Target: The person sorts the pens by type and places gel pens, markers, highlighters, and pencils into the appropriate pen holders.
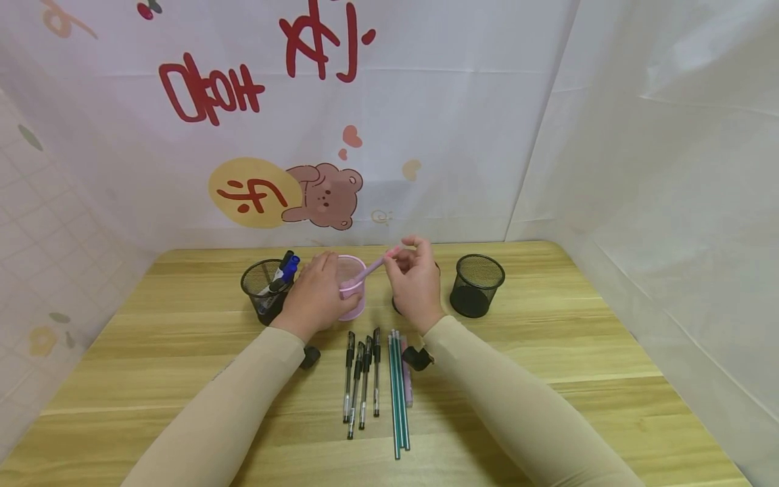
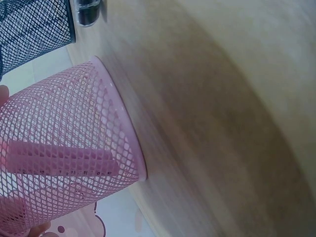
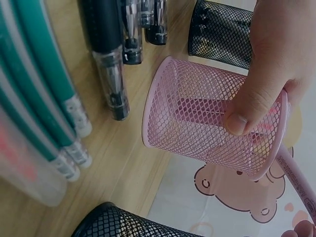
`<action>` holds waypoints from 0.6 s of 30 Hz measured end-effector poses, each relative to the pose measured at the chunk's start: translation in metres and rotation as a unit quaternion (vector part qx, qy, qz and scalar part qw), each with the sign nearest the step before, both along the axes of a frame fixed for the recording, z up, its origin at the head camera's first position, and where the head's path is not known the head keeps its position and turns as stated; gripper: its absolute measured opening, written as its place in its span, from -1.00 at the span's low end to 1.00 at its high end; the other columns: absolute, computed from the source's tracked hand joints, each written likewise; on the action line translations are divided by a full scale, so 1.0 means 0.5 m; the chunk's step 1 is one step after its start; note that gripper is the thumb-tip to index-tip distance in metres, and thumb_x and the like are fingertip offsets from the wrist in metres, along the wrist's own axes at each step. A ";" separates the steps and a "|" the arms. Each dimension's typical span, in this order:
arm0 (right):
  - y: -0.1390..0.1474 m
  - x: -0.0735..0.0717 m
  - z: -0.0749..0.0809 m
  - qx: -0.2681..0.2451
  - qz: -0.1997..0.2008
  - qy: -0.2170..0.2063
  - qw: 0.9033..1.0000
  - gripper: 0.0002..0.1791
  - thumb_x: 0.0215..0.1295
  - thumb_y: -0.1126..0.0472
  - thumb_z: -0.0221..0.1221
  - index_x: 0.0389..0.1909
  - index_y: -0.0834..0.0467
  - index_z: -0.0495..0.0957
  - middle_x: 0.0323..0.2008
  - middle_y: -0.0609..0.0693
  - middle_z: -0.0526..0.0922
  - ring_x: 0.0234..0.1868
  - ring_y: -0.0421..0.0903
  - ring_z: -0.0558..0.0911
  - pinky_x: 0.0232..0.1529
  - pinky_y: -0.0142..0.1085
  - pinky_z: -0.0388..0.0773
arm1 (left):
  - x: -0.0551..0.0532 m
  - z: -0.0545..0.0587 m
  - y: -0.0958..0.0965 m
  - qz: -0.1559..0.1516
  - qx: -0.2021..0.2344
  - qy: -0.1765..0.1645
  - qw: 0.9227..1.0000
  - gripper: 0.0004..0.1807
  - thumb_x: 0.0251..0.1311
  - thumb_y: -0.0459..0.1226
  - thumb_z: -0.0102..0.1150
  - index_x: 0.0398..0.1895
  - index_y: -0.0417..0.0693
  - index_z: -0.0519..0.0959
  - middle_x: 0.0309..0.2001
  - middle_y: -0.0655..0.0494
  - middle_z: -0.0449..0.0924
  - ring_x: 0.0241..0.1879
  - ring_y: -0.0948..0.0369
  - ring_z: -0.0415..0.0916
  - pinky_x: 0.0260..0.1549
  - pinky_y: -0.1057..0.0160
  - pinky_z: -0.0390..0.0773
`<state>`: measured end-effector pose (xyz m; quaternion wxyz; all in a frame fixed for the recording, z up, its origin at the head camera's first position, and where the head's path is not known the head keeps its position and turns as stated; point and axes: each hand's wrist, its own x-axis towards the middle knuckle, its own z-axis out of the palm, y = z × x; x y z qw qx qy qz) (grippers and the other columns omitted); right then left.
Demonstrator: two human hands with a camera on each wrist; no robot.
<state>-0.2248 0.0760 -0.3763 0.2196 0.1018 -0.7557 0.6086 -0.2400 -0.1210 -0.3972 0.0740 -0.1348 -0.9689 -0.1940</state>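
Note:
My left hand [image 1: 315, 294] holds a pink mesh pen cup [image 1: 353, 312] upright on the table, thumb against its near side in the right wrist view. In my right hand [image 1: 416, 284] a light purple pen [image 1: 372, 268] is pinched at its pink end, slanting down with its lower end at the cup's mouth. Through the mesh, more pinkish pens [image 2: 64, 159] show standing inside the cup. In the right wrist view the slanted pen [image 3: 297, 182] meets the cup's rim, with fingertips [image 3: 300, 230] of my right hand at the lower corner.
A black mesh cup [image 1: 265, 284] with blue and black markers [image 1: 286, 270] stands left. Another black mesh cup [image 1: 477, 287] stands right, and a third is mostly hidden behind my right hand. In front lie several black pens [image 1: 365, 379], green pencils [image 1: 398, 399] and a pink pen [image 1: 407, 379].

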 end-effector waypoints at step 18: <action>-0.002 -0.002 -0.010 0.009 0.006 0.006 1.000 -0.57 0.42 0.40 0.28 0.19 0.26 0.35 -0.13 0.20 0.77 -0.21 0.02 0.72 -0.22 -0.45 0.61 | -0.003 -0.004 -0.001 -0.001 0.002 0.001 1.000 0.06 0.22 0.22 0.33 0.55 -0.31 0.20 0.53 -0.25 0.28 0.54 -0.17 0.23 0.60 -0.23 0.15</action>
